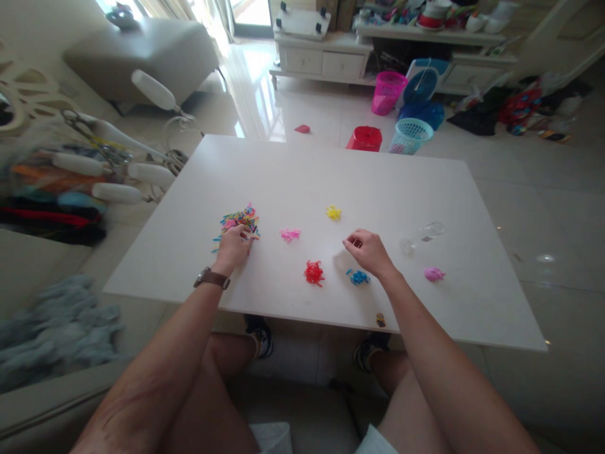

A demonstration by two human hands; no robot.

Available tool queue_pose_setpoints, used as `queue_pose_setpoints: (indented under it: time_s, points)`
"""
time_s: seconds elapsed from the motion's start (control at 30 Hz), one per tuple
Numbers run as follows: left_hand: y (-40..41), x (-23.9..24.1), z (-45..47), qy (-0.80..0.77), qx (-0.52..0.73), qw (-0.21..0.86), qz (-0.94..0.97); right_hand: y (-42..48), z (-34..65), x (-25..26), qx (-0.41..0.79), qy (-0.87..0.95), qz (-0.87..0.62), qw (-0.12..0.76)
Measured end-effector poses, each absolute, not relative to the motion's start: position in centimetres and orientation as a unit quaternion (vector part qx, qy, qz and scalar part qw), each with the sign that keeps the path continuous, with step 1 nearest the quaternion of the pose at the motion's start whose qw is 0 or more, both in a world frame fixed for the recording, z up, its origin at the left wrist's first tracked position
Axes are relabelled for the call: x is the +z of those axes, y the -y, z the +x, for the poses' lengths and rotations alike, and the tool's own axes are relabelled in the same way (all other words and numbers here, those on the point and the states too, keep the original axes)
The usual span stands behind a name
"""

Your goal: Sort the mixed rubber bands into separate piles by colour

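My left hand (pixel 235 248), with a brown-strapped watch on its wrist, reaches into a mixed multicoloured pile of small rubber bands (pixel 242 217). Its fingers are bent and pinched together among the bands; the exact piece between them is too small to see. My right hand (pixel 371 252) hovers over the table with fingers curled closed, and what they hold, if anything, is hidden. Below it lies a blue pile of bands (pixel 359 277). Sorted by colour, a pink pile (pixel 290 235), a yellow pile (pixel 333 213) and a red pile (pixel 314 273) lie between my hands.
A clear bottle (pixel 423 238) lies right of my right hand, near a pink bundle (pixel 433 274). One small dark-and-yellow item (pixel 380 320) sits at the near edge of the white table (pixel 283 170). Beyond stand a red bin (pixel 367 137) and a light-blue basket (pixel 411 135).
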State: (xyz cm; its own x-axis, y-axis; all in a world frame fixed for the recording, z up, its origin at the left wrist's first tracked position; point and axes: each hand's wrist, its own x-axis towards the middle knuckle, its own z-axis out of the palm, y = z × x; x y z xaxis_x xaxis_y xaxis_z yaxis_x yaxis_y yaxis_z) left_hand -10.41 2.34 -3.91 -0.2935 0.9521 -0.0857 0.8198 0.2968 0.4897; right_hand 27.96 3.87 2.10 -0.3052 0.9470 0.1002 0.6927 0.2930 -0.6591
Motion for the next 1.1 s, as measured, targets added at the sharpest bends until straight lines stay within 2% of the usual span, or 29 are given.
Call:
queue_pose_setpoints:
  time_s: [0.43, 0.53, 0.7, 0.8, 0.9, 1.1]
  points:
    - [-2.7, -4.2, -10.2, -0.766, 0.166, 0.162, 0.600, -3.7, 28.5, 2.1, 0.255, 0.769, -0.536, 0.238]
    - [-3.0, -3.6, -9.6, -0.771, 0.200, 0.221, 0.562, -3.8, 28.6, 2.0, 0.254, 0.768, -0.536, 0.241]
    - [-3.5, -3.1, -7.7, -0.704, 0.347, 0.395, 0.478, -3.8, 28.4, 1.8, 0.253, 0.771, -0.534, 0.237]
    - [-3.8, -2.7, -6.7, -0.673, 0.396, 0.428, 0.456, -3.8, 28.0, 1.8, 0.253, 0.775, -0.532, 0.230]
    - [-3.9, -1.9, -6.7, -0.684, 0.383, 0.404, 0.471, -3.8, 27.8, 1.8, 0.250, 0.777, -0.532, 0.224]
    - [-3.3, -0.9, -9.0, -0.777, 0.267, 0.257, 0.509, -3.7, 27.8, 1.6, 0.254, 0.779, -0.531, 0.218]
